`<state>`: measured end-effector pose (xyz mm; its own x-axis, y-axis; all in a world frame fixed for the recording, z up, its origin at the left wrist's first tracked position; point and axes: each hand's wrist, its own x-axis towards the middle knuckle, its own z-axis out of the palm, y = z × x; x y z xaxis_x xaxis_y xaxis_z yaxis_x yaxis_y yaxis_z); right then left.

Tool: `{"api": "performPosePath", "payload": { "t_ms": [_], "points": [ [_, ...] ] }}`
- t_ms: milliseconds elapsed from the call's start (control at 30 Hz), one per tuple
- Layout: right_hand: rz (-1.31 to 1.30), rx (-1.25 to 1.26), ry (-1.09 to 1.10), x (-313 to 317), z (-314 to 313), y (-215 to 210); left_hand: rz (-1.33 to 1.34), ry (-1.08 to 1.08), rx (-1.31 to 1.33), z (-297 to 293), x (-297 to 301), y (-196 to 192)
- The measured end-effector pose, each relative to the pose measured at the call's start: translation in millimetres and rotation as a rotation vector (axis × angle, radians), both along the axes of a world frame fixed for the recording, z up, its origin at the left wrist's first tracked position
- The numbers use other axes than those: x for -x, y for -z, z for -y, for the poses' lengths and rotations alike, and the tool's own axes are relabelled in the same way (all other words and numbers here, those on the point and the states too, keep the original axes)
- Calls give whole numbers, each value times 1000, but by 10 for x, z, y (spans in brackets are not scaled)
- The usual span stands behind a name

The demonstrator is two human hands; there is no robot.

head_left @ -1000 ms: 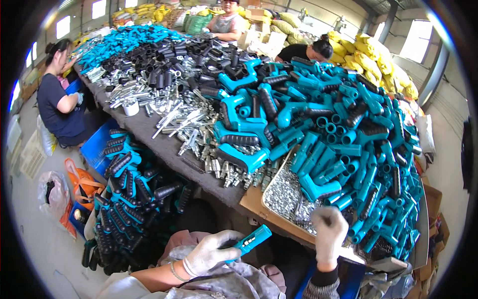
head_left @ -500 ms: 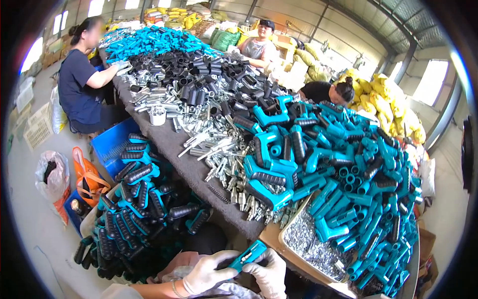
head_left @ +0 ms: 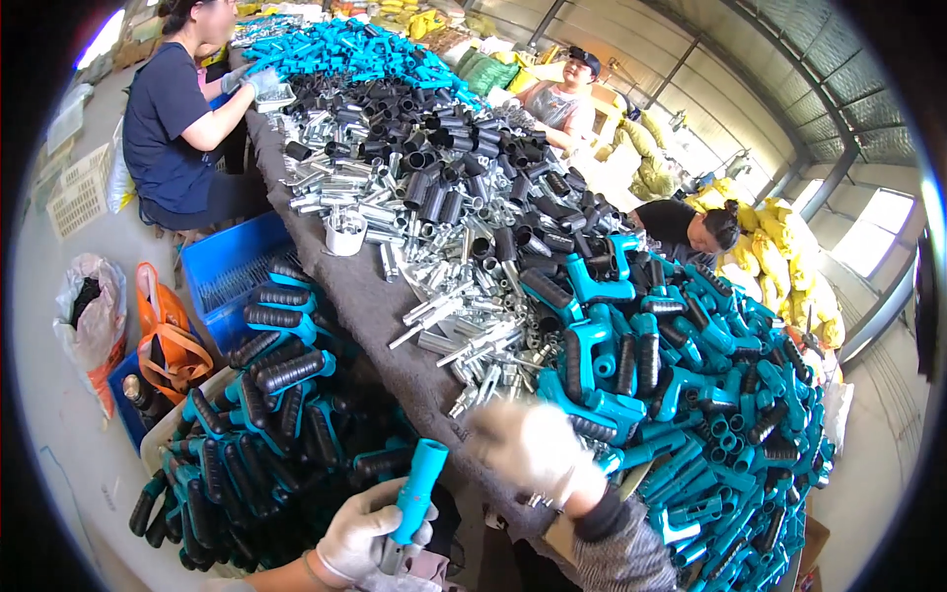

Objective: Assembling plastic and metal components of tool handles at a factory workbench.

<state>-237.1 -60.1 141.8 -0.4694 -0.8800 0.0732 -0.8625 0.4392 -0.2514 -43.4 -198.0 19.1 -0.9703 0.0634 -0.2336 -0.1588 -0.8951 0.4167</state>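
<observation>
My left hand (head_left: 365, 533), in a white glove, grips a teal plastic tube handle (head_left: 418, 488) held upright near the lower edge. My right hand (head_left: 528, 444), also gloved and blurred by motion, reaches over the table edge toward silver metal parts (head_left: 464, 345); whether it holds anything cannot be told. To its right lies a big heap of teal handles with black grips (head_left: 671, 395).
A long grey-covered table (head_left: 365, 296) carries black tubes (head_left: 444, 187) and more teal parts (head_left: 345, 44). A pile of finished handles (head_left: 276, 424) lies at lower left beside a blue crate (head_left: 222, 266). Three people work around the table.
The view has turned left and tilted up. My right hand has gone from beside the teal handle up to the table's metal parts. The left hand keeps hold of the handle.
</observation>
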Motion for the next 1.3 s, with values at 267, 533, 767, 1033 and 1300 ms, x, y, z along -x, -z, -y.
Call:
{"api": "performPosePath", "payload": {
  "t_ms": [267, 533, 767, 1033, 1300],
  "points": [
    [-652, 149, 417, 2187, 600, -205, 102, -11, 124, 250, 140, -55],
    [-686, 9, 698, 2620, 996, 193, 23, 97, 217, 265, 191, -139],
    [-335, 612, 523, 1818, 651, -421, 73, 97, 369, 136, 225, -109],
    [465, 530, 481, -770, -1035, -181, -123, 525, 483, -174, 301, -181],
    [462, 827, 738, -2127, -1481, 688, -119, 840, 388, -734, -123, -26]
  ]
}}
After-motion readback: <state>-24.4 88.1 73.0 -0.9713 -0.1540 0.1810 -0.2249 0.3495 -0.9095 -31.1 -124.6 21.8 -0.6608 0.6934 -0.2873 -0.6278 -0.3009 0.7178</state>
